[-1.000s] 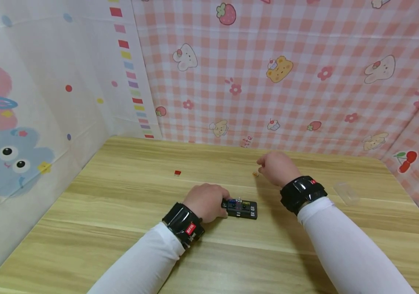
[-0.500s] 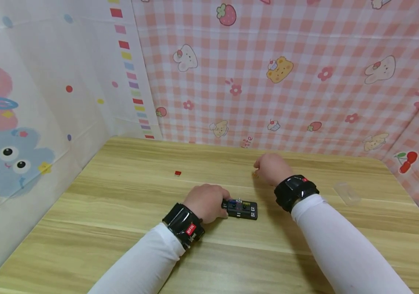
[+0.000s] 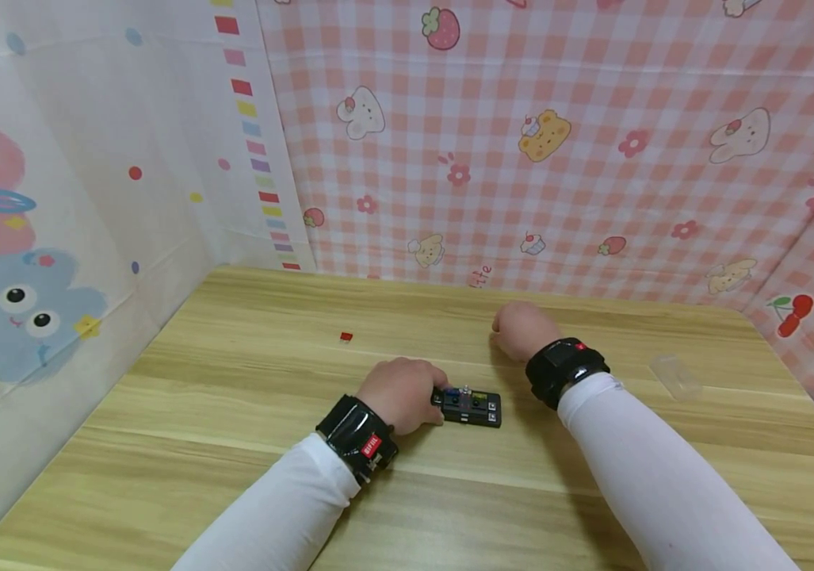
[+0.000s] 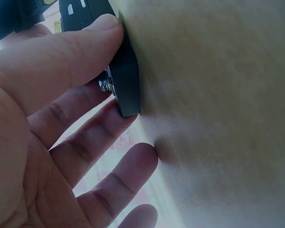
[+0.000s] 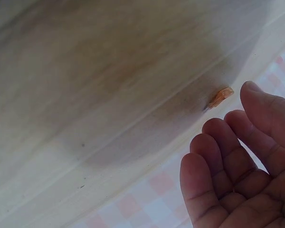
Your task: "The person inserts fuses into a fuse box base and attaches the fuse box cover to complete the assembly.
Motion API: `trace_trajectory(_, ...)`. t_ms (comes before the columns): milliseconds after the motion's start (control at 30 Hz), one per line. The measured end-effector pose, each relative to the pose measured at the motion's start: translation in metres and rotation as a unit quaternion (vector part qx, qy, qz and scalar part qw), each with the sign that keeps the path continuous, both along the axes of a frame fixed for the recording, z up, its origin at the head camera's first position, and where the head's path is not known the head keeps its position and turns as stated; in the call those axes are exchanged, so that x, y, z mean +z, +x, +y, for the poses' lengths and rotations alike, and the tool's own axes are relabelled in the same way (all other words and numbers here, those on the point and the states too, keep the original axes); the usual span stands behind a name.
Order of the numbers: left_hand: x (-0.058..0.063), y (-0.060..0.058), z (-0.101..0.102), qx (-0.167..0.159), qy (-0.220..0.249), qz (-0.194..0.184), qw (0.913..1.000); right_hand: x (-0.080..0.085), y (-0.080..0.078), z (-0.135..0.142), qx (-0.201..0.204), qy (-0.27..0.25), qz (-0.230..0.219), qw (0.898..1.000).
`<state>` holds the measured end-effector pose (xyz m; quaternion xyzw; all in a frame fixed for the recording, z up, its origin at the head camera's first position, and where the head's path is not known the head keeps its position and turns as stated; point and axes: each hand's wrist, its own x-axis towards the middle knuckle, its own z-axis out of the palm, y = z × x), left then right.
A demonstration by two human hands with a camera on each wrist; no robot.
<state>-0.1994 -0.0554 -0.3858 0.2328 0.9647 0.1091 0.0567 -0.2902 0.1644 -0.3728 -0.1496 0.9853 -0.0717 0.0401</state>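
Note:
A black fuse block [image 3: 476, 408] with blue and yellow pieces along its top lies on the table. My left hand [image 3: 398, 395] pinches its left end, thumb on one side and fingers on the other, as the left wrist view shows; a metal screw [image 4: 104, 85] sticks out there. My right hand [image 3: 525, 330] is farther back, low over the table. In the right wrist view a small orange blade fuse [image 5: 222, 96] lies just off the thumb and index fingertips, which stand apart with nothing between them. The hand hides this fuse in the head view.
A small red blade fuse [image 3: 345, 337] lies on the wooden table [image 3: 235, 396], back left of the block. To the right of my right wrist is a clear plastic case [image 3: 675, 376]. A pink checked cloth [image 3: 592, 198] hangs behind the table's back edge.
My right hand has shifted slightly left and down over the orange fuse, covering it in the head view. My left hand and the fuse block have stayed in place.

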Motion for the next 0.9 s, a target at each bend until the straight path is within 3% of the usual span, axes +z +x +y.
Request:
trace_trajectory(333, 0.0, 0.0004, 0.0004, 0.002, -0.001, -0.003, 1.0, -0.0041, -0.0021, -0.0013, 0.029, 0.033, 0.03, 0.999)
trace_trajectory(900, 0.0006, -0.0006, 0.0002, 0.001, -0.002, -0.013, 0.9999, -0.01, -0.0069, 0.0005, 0.031, 0.056, 0.026, 0.998)
